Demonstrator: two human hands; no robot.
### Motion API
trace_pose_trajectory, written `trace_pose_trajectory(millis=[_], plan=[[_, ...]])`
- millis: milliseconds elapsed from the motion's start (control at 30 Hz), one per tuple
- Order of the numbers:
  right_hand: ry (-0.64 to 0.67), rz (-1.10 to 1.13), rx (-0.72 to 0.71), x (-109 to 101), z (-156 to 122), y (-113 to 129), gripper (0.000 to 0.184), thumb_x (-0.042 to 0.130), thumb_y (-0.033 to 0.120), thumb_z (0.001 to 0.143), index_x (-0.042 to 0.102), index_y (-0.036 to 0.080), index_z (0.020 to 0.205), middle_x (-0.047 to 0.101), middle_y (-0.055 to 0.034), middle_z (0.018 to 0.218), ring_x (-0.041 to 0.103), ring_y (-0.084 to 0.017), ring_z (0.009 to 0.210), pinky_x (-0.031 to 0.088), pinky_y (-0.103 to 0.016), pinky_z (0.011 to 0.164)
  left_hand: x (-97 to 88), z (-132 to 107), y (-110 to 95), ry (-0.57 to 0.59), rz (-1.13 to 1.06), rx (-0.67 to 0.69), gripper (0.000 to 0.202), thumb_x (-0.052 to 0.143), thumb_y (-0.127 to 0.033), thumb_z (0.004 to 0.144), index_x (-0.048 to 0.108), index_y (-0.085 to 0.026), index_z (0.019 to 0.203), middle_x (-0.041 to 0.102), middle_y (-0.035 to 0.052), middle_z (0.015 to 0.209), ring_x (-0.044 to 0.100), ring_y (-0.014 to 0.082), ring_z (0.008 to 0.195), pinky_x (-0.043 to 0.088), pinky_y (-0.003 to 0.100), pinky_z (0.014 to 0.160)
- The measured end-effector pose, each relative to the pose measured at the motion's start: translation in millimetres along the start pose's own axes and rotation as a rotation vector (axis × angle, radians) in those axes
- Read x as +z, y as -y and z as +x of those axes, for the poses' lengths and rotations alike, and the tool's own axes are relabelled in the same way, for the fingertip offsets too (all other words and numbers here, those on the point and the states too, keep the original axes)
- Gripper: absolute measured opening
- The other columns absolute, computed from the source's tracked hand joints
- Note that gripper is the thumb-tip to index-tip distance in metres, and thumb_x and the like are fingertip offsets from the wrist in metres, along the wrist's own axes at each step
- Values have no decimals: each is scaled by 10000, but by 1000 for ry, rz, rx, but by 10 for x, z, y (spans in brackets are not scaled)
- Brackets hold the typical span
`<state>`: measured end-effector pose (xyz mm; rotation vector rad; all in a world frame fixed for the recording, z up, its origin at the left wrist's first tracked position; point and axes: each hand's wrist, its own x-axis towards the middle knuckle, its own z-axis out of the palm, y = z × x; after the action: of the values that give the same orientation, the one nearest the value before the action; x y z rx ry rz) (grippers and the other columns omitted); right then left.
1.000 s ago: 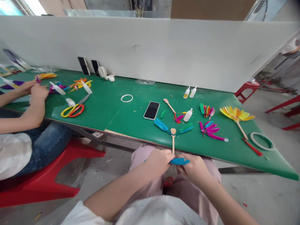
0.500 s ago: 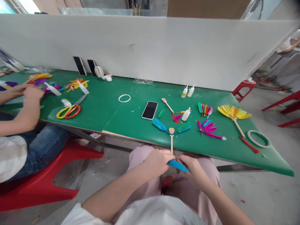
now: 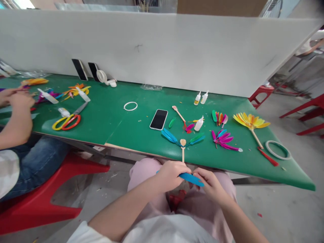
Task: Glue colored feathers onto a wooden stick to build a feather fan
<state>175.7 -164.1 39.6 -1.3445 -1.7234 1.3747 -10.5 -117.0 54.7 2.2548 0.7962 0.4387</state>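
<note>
Over my lap, just off the table's front edge, a blue feather (image 3: 191,179) runs between my two hands. My left hand (image 3: 172,174) is closed around it, and its tip pokes out on the left. The fingers of my right hand (image 3: 209,182) pinch together at the feather's other end. Beyond them a wooden stick with a rounded head (image 3: 183,143) lies at the table edge, with blue feathers (image 3: 169,135) on its left and green and blue feathers (image 3: 197,139) on its right. The stick's lower end passes behind my left hand.
On the green table (image 3: 136,128) are a phone (image 3: 159,119), a white glue bottle (image 3: 199,124), magenta feathers (image 3: 225,139), a yellow feather fan (image 3: 251,122) and a roll of tape (image 3: 277,150). Scissors (image 3: 68,122) lie left, near a co-worker's hands (image 3: 19,98). A white panel (image 3: 157,50) stands behind.
My view has shifted slightly, so the table's things sit a little further left. Both hands keep hold of the blue feather. The co-worker's hands have moved a little.
</note>
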Motion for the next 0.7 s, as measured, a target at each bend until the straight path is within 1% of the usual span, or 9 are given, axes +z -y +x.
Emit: trace_pose_trajectory(millis=[233, 333, 367, 433, 500, 567, 633, 667, 700], plan=[[-44, 183, 74, 91, 49, -133, 329, 411, 432, 857, 486, 178, 661, 477, 33, 550, 472, -90, 513, 356, -218, 519, 125, 4, 55, -95, -98, -16, 216, 473, -92, 724, 651, -176, 814, 665, 12, 785, 582, 129, 718, 407, 207, 646], [-48, 224, 114, 120, 64, -168, 322, 396, 433, 859, 480, 181, 678, 480, 38, 536, 477, -93, 493, 360, -222, 513, 161, 8, 79, -94, -93, -43, 221, 475, -84, 721, 650, -183, 813, 668, 6, 798, 586, 135, 740, 408, 213, 658], [-50, 201, 117, 122, 71, -168, 311, 388, 418, 862, 475, 182, 678, 480, 39, 533, 477, -94, 496, 363, -223, 519, 168, 11, 92, -85, -76, -59, 220, 479, -87, 724, 650, -185, 821, 666, 6, 802, 586, 139, 745, 408, 216, 657], [-52, 78, 90, 108, 84, -150, 274, 387, 356, 863, 471, 183, 668, 491, 35, 552, 478, -96, 532, 364, -220, 545, 177, 18, 120, -54, -25, -94, 221, 483, -96, 734, 651, -192, 841, 658, 4, 802, 585, 146, 750, 408, 221, 647], [-30, -83, 30, 70, 89, -116, 223, 394, 276, 851, 495, 183, 676, 520, 27, 602, 479, -97, 583, 361, -214, 569, 171, 27, 140, -10, 16, -114, 238, 484, -98, 743, 656, -208, 864, 647, -1, 802, 585, 149, 764, 412, 223, 650], [-7, -220, -30, 3, 78, -85, 178, 417, 231, 828, 535, 187, 702, 548, 20, 650, 481, -100, 608, 361, -212, 574, 140, 38, 142, 14, 20, -109, 262, 491, -103, 753, 660, -230, 907, 637, -3, 846, 585, 146, 794, 422, 219, 677], [-46, -302, -43, -100, 53, -77, 180, 436, 248, 824, 564, 192, 710, 562, 10, 660, 489, -108, 609, 369, -217, 568, 69, 52, 134, -47, -3, -129, 260, 524, -168, 775, 648, -249, 988, 609, 10, 941, 581, 136, 795, 433, 219, 698], [-100, -315, -33, -168, 38, -85, 198, 443, 278, 827, 573, 193, 705, 565, 5, 655, 495, -112, 605, 375, -220, 562, 16, 63, 134, -112, -26, -149, 271, 535, -222, 790, 629, -255, 1042, 587, 20, 986, 576, 130, 788, 438, 221, 701], [-176, -304, -10, -245, 24, -102, 226, 445, 316, 832, 581, 192, 700, 567, 0, 645, 502, -115, 596, 384, -223, 555, -47, 78, 142, -203, -52, -175, 301, 538, -287, 803, 601, -256, 1096, 564, 32, 1020, 568, 128, 784, 442, 226, 704]])
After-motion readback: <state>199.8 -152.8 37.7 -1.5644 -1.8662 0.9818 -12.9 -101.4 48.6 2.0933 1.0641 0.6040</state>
